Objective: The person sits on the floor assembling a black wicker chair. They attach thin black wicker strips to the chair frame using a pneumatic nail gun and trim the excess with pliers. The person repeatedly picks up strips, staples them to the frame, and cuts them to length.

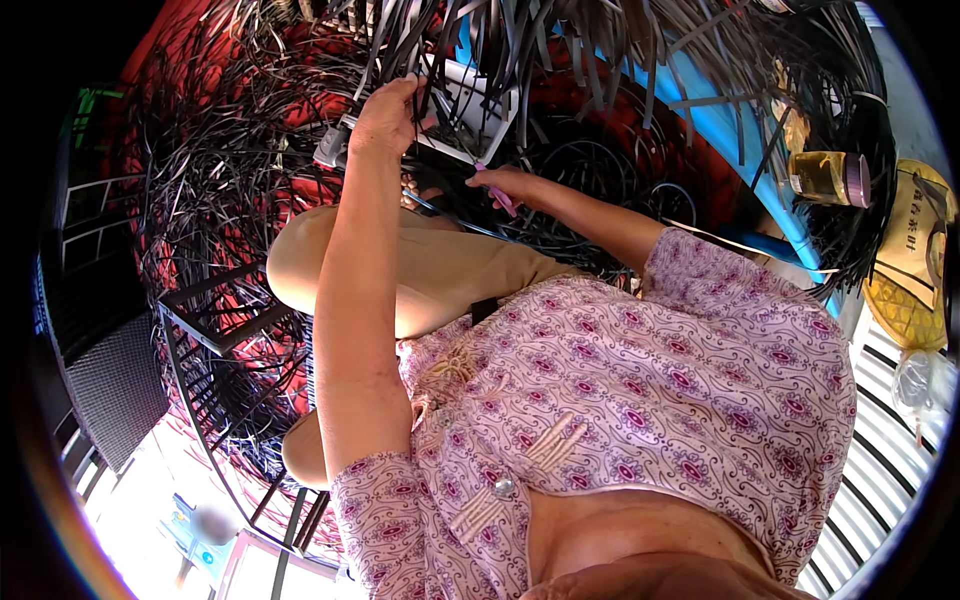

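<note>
My left hand (385, 115) is raised at the upper middle, its fingers bent and closed at the hanging black strips (600, 60). The strip ends between its fingers are partly hidden. Lower and to the right, my right hand (512, 184) is closed around the purple handles of scissors (500, 200). The scissors' blades point up toward a white tray (465, 152), which lies behind and between my hands. Flat, dark and glossy, the strips hang in a thick bunch over the tray.
Loose black strips (220, 130) lie tangled over red material at the left. A black metal frame (230, 335) stands below them. A blue bar (735, 150) slants down the right side, near a jar with a pink lid (855, 180) and a yellow bag (912, 240).
</note>
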Demonstrator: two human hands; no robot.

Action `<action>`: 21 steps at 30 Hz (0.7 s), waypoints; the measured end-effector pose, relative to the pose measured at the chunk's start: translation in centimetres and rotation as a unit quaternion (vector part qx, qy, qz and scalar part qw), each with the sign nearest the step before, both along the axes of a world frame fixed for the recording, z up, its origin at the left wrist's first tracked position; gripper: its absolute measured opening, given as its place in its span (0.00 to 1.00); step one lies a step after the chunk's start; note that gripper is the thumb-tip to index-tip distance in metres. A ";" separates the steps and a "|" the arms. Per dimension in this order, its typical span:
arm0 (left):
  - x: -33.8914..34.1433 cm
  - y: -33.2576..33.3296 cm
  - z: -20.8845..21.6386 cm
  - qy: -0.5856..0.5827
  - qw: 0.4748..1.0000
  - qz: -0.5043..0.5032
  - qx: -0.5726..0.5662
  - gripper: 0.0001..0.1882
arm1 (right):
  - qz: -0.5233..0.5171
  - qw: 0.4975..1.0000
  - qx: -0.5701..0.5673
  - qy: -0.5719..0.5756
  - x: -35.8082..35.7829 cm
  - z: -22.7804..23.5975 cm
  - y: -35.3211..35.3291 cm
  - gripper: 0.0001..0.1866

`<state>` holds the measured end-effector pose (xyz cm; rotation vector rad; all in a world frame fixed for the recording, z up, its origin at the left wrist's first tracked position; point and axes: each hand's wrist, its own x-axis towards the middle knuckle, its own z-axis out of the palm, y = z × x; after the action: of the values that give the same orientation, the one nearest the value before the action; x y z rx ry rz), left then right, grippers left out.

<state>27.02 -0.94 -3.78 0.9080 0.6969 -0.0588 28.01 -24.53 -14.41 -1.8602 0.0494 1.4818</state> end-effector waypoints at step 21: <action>-19.4 0.1 10.3 -0.283 0.931 0.166 -0.162 0.10 | 0.139 0.961 -0.037 -0.237 8.0 -6.8 5.2 0.25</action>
<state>7.67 -0.80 6.53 0.4416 0.2763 0.3690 35.99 -19.31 -21.20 -2.3113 -0.4055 1.1789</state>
